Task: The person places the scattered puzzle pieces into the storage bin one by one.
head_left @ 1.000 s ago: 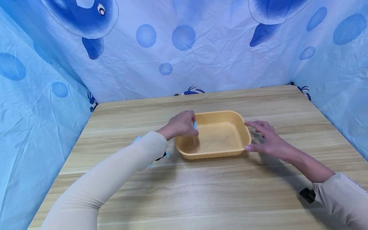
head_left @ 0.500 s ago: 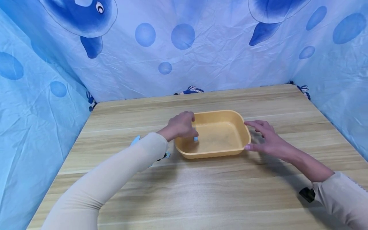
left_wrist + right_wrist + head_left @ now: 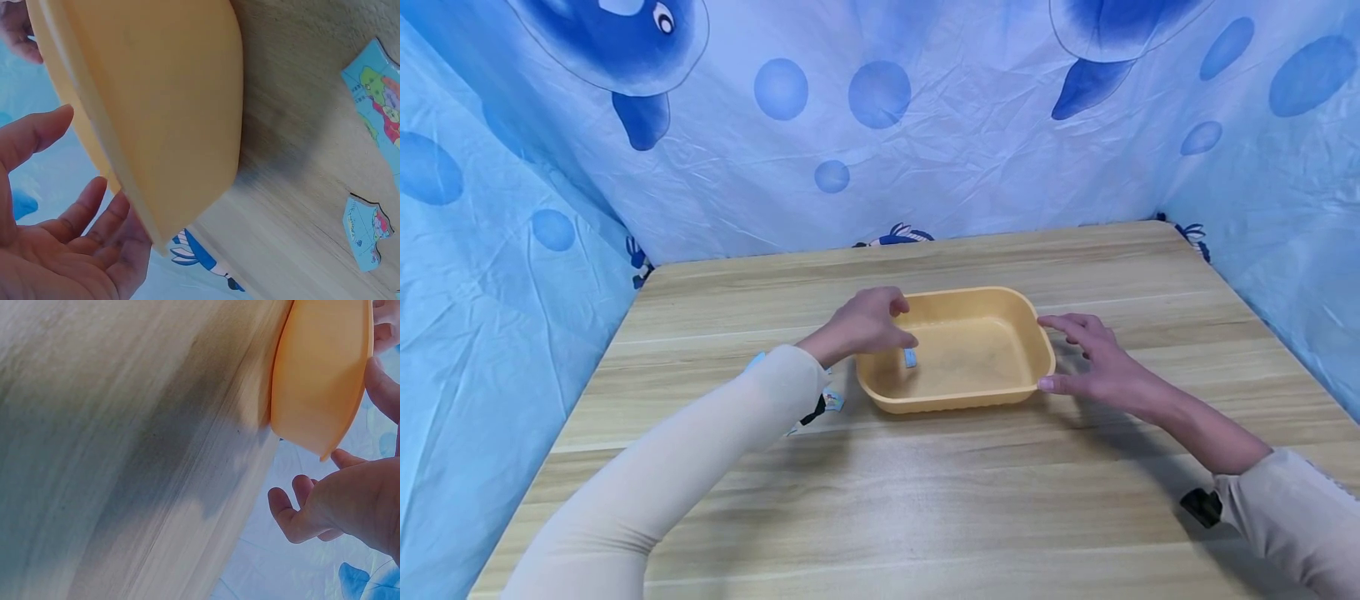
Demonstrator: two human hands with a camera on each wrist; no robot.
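Note:
My left hand (image 3: 871, 321) hovers over the left side of a yellow plastic basin (image 3: 958, 403), thumb and fingers apart with nothing between them. Below the thumb, a small blue puzzle piece (image 3: 910, 357) lies inside the basin. In the left wrist view, the left fingers (image 3: 119, 240) are loosely bent beside the rim. My right hand (image 3: 1093, 365) is at the basin's right end; its thumb and index fingertip sit right at the rim. The right wrist view has that thumb (image 3: 382, 390) along the rim, the other fingers loosely bent.
Map-printed puzzle pieces lie on the wooden table (image 3: 925, 500) left of the basin, including a small one (image 3: 365, 231) and a larger one (image 3: 381, 100). My left sleeve (image 3: 700, 450) partly covers them. A blue sea-print curtain (image 3: 985, 167) surrounds the table's back and sides.
My left hand has let go of the blue puzzle piece, which dropped into the basin, and its fingers have spread and drawn slightly left. The right hand has stayed at the rim.

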